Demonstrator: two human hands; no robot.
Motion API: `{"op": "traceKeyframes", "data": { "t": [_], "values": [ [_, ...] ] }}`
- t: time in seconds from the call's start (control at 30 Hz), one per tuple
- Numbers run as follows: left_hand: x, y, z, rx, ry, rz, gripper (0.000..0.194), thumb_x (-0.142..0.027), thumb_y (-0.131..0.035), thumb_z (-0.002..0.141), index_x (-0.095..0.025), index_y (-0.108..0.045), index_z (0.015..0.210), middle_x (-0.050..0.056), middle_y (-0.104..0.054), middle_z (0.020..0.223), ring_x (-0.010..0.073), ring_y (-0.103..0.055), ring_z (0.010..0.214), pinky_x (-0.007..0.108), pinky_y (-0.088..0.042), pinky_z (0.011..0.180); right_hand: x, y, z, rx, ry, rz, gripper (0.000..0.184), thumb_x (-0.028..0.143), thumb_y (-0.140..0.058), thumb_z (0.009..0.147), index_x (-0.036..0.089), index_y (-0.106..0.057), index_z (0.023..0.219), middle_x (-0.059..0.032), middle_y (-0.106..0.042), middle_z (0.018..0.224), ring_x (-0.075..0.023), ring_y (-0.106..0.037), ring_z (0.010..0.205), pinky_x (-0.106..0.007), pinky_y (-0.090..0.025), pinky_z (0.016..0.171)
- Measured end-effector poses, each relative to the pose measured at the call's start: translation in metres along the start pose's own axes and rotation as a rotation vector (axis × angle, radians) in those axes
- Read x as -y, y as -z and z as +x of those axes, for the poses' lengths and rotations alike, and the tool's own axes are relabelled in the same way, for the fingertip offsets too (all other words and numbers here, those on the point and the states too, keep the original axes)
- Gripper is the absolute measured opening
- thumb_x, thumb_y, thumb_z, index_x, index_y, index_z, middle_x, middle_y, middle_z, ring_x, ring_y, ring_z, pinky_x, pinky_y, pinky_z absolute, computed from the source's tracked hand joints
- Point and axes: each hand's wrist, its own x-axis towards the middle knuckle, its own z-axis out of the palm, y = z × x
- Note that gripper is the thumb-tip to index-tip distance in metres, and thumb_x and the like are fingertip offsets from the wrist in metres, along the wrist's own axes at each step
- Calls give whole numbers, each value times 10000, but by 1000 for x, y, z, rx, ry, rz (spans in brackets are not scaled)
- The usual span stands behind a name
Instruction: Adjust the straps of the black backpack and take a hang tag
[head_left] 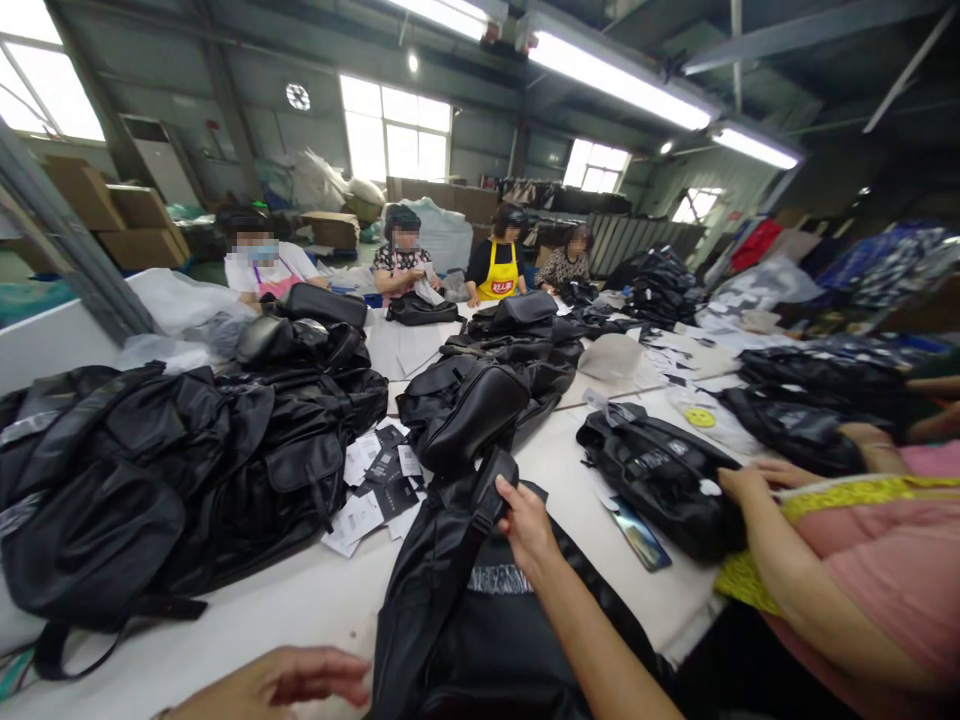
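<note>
Black bag [465,620] lies at the near edge of the white bench [300,600], straight in front of the person, its dark strap [491,490] rising toward the middle of the bench; the right hand [529,525] is closed on that strap, fingers curled over its upper end; the left hand [277,680] lies low at the near edge, just left of the bag, fingers loosely stretched and apart, holding nothing, and whether it touches the bag cannot be told; to the left a big heap of black backpacks [172,480] covers the bench, and loose paper tags [375,490] lie scattered between that heap and the bag; behind the strap stands a second pile of black bags [480,390]; to the right a co-worker in a pink top has one hand [742,485] on another black bag [660,480], with a flat glossy card [641,535] on the bench beside it; a round yellow smiley sticker [700,418] lies farther right; at the far end of the bench several people sit or stand, one of them in a yellow apron [499,275], with more black bags before them.
</note>
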Motion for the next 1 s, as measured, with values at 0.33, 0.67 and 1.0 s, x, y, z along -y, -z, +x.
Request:
{"op": "traceKeyframes", "data": {
  "t": [0.33, 0.67, 1.0],
  "values": [
    [-47, -31, 169, 69, -235, -158, 523, -436, -679, 814, -130, -581, 1227, 187, -625, 1231, 329, -571, 1156, 482, -364, 1062, 9, -7, 12, -30, -27, -5, 417, 446, -839, 574, 137, -588, 698, 29, -537, 566, -55, -418, 446, -145, -242, 327],
    [-37, -62, 183, -139, -181, -258, 346, -455, -537, 892, -117, -593, 841, 88, -671, 607, 190, -640, 537, 266, -465, 571, 1, 0, 36, -117, 2, 20, 427, 445, -824, 570, 143, -570, 733, 57, -491, 531, -40, -368, 401, -141, -193, 310],
    [-51, -67, 196, -384, -259, -75, 309, -480, -541, 856, -172, -547, 841, 44, -633, 749, 206, -608, 739, 297, -452, 693, -39, 14, -57, -86, 239, -541, 272, 472, -599, 839, 214, -557, 917, -11, -616, 748, -172, -598, 612, -294, -492, 597]
  ]
}}
